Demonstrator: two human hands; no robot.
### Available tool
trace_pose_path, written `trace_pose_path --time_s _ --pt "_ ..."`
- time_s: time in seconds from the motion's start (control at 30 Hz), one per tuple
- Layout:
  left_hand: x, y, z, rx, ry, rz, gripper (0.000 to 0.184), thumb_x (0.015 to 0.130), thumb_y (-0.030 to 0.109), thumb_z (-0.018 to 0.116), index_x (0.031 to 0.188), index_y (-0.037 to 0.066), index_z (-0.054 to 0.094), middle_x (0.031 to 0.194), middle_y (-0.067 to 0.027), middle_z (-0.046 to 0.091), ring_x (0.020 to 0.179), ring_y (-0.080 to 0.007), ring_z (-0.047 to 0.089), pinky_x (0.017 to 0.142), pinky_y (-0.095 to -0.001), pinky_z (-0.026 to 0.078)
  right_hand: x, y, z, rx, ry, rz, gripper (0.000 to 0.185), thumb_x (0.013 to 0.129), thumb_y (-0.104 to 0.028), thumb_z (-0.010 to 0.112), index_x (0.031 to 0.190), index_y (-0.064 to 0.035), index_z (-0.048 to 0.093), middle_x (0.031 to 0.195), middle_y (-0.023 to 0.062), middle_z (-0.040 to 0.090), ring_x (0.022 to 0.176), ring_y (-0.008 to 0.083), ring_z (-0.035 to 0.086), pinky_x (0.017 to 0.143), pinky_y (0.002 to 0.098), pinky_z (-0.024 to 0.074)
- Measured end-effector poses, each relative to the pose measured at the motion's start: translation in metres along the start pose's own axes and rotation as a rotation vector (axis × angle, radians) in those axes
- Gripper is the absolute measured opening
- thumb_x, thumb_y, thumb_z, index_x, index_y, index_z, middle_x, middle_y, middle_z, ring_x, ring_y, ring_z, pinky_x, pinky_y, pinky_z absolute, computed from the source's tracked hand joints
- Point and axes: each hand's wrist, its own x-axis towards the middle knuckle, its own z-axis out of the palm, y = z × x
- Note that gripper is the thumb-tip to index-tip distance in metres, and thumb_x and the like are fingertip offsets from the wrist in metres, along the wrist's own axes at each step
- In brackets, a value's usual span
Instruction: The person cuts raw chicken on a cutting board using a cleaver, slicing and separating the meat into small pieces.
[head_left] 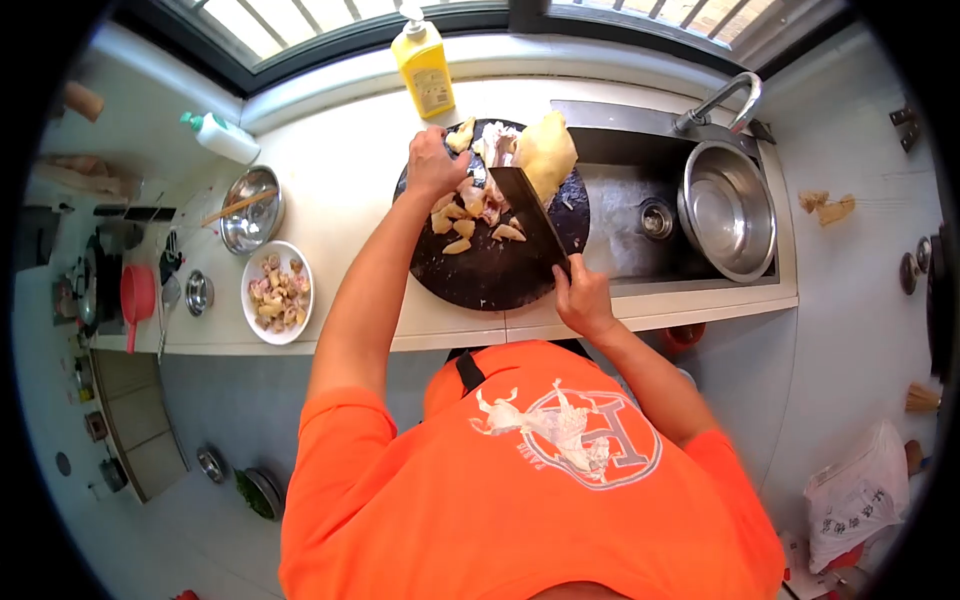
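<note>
My right hand grips the handle of a dark cleaver, its blade angled up and left over a round black chopping board. The blade rests against or just beside the cut raw chicken in the board's middle; I cannot tell which. My left hand is closed at the board's upper left, its fingers on a piece of chicken left of the blade. A large pale yellow piece of chicken lies right of the cleaver. Several small chicken pieces are scattered on the board's left half.
A white bowl of chopped chicken stands on the counter at left, near a steel bowl with chopsticks. Behind the board is a yellow pump bottle. At right, a sink holds a steel basin under the faucet.
</note>
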Motion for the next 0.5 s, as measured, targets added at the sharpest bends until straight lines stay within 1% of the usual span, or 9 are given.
trace_pose_path --time_s 0.07,0.1,0.2,0.23,0.33,0.37,0.47,0.5 --pt "0.025 -0.007 0.017 0.061 -0.121 -0.042 0.060 0.081 0.032 0.078 0.126 -0.003 0.060 0.124 -0.0253 0.062 0.121 -0.0407 0.056 0.107 -0.0458 0.046 -0.004 -0.003 0.001 -0.004 0.021 0.031 0.017 0.098 -0.014 0.063 0.095 -0.0024 0.050 0.069 0.0248 0.064 0.062 0.0477 0.064 0.055 0.0553 0.0499" --pt "0.029 -0.008 0.023 0.094 -0.120 -0.004 0.054 0.082 0.030 0.077 0.122 -0.002 0.061 0.123 -0.0250 0.063 0.121 -0.0412 0.056 0.107 -0.0458 0.046 -0.004 -0.004 0.001 -0.036 0.001 0.063 0.018 0.099 -0.016 0.062 0.094 -0.0024 0.050 0.069 0.0245 0.065 0.062 0.0468 0.065 0.054 0.0544 0.0503" --pt "0.036 -0.004 0.034 0.135 -0.145 0.022 0.046 0.083 0.027 0.074 0.117 -0.001 0.061 0.126 -0.0250 0.062 0.124 -0.0419 0.053 0.108 -0.0455 0.045 -0.004 -0.005 0.000 -0.080 0.005 0.024 0.019 0.099 -0.017 0.062 0.094 -0.0028 0.050 0.067 0.0231 0.064 0.061 0.0455 0.065 0.053 0.0536 0.0501" --pt "0.034 0.001 0.034 0.138 -0.120 -0.009 0.037 0.082 0.019 0.071 0.112 0.000 0.061 0.122 -0.0256 0.065 0.119 -0.0429 0.058 0.104 -0.0464 0.048 -0.003 -0.004 0.000 -0.051 0.001 0.013 0.019 0.099 -0.017 0.062 0.094 -0.0032 0.050 0.065 0.0218 0.064 0.060 0.0448 0.065 0.053 0.0537 0.0500" --pt "0.024 0.001 0.016 -0.116 -0.059 -0.148 0.036 0.080 0.012 0.070 0.113 0.000 0.061 0.112 -0.0257 0.070 0.110 -0.0439 0.064 0.098 -0.0474 0.051 -0.001 -0.009 -0.003 -0.032 -0.010 -0.017 0.019 0.098 -0.016 0.063 0.094 -0.0032 0.050 0.064 0.0217 0.064 0.060 0.0449 0.065 0.054 0.0540 0.0501" --pt "0.018 -0.014 0.015 -0.156 0.063 -0.092 0.035 0.080 0.009 0.072 0.112 0.000 0.062 0.104 -0.0255 0.072 0.101 -0.0435 0.069 0.093 -0.0478 0.054 0.000 -0.013 -0.005 -0.011 -0.038 -0.014 0.019 0.098 -0.016 0.063 0.094 -0.0031 0.050 0.064 0.0222 0.064 0.060 0.0451 0.065 0.055 0.0542 0.0504" --pt "-0.018 -0.044 -0.023 -0.128 0.180 -0.174 0.043 0.078 0.012 0.078 0.117 0.000 0.064 0.102 -0.0212 0.073 0.092 -0.0341 0.072 0.084 -0.0442 0.056 0.004 -0.035 -0.011 0.042 -0.163 -0.025 0.019 0.097 -0.016 0.063 0.094 -0.0028 0.049 0.065 0.0235 0.064 0.062 0.0457 0.065 0.057 0.0553 0.0514" --pt "-0.032 -0.055 -0.038 -0.184 0.172 -0.237 0.044 0.080 0.008 0.079 0.120 -0.002 0.064 0.099 -0.0192 0.073 0.085 -0.0255 0.073 0.076 -0.0381 0.059 0.009 -0.042 -0.012 0.037 -0.211 -0.034 0.019 0.097 -0.016 0.063 0.095 -0.0026 0.049 0.065 0.0239 0.064 0.062 0.0461 0.066 0.058 0.0558 0.0516"
